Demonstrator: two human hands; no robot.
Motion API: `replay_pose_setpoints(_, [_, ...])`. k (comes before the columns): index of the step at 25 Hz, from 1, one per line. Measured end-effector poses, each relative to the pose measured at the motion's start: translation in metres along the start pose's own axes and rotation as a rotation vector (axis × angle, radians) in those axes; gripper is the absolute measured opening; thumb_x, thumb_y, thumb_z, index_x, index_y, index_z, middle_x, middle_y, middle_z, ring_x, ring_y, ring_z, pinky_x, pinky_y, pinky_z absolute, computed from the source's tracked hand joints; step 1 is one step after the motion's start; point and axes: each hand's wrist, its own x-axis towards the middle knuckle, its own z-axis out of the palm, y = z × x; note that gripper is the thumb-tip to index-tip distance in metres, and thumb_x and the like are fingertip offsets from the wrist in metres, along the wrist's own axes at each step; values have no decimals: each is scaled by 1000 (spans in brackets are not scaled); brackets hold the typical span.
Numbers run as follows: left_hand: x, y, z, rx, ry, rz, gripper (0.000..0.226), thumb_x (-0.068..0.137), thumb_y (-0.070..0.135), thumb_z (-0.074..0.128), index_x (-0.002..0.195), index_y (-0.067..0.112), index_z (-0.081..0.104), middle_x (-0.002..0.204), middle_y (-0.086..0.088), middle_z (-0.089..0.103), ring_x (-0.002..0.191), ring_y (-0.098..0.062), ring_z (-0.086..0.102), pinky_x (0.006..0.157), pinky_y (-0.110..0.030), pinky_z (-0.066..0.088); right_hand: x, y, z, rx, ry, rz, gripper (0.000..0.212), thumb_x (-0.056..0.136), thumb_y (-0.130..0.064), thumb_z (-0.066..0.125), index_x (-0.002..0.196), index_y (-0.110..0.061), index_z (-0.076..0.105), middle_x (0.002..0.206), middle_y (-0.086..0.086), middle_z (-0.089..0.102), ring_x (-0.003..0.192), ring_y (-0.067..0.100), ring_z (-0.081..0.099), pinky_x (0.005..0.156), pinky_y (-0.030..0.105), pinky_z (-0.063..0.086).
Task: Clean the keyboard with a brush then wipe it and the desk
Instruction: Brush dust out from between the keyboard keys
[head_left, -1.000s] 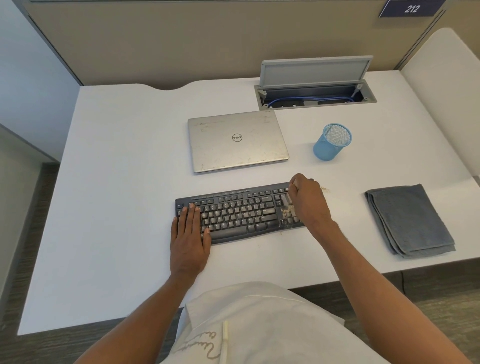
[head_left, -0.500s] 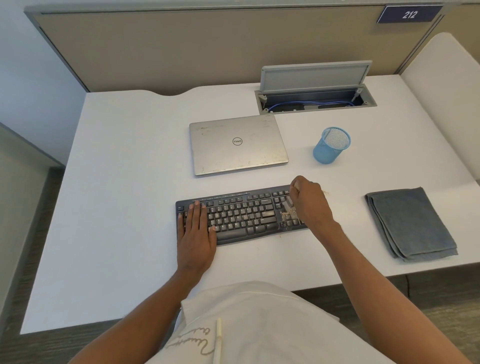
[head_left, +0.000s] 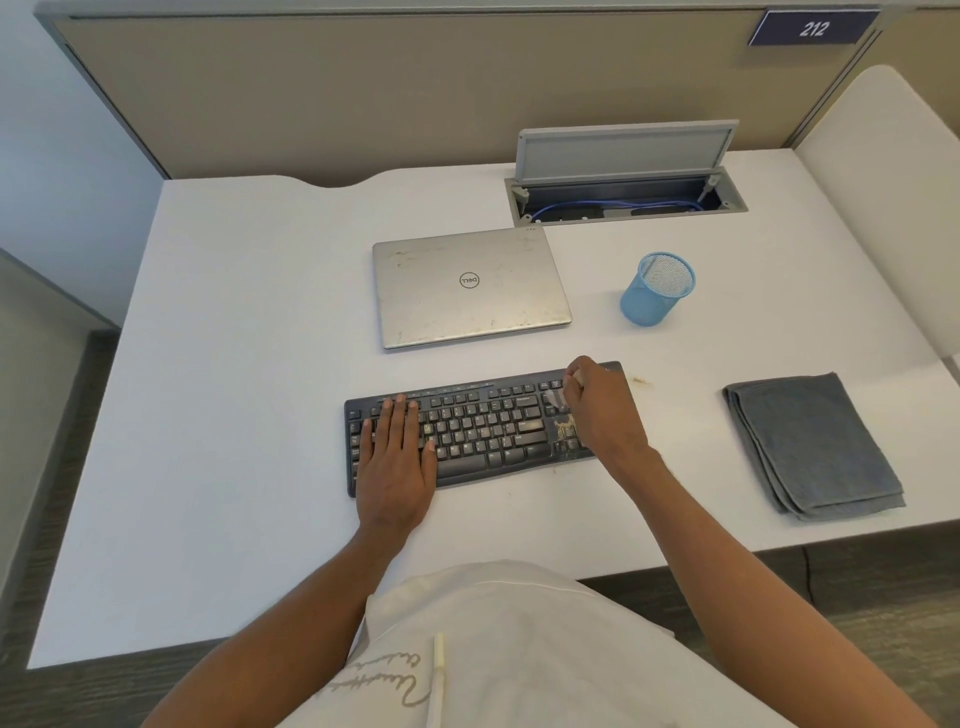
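Left hand (head_left: 396, 457) flat on keyboard (head_left: 483, 431), fingers together; right hand (head_left: 602, 410) curled, gripping brush (head_left: 551, 401). Cable box (head_left: 623, 217) at desk's (head_left: 234, 364) back edge holds blue cable (head_left: 670, 203).

You had bright, even, soft light across the white bench (head_left: 234, 364), with no hard glare on it. Shadows were faint and soft-edged, thin under the keyboard (head_left: 483, 431) front. The laptop (head_left: 467, 286) lid gave a dull sheen. The wide lens bowed the bench edges and the partition (head_left: 363, 93) toward the corners. The brush (head_left: 551, 401) was smeared by blur; everything else was sharp
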Motion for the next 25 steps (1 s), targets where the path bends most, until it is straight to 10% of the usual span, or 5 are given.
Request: replay_pose_setpoints(25, [-2,2,-3,2,28,18,65,109,39,25,165,6,32,172,-13,32,162,-29,23,132,-54,14,5,-8,-5,-123,36,-26,18,104,-12,42,97,-7,58,79,11,65,68,26,62,60,43,53])
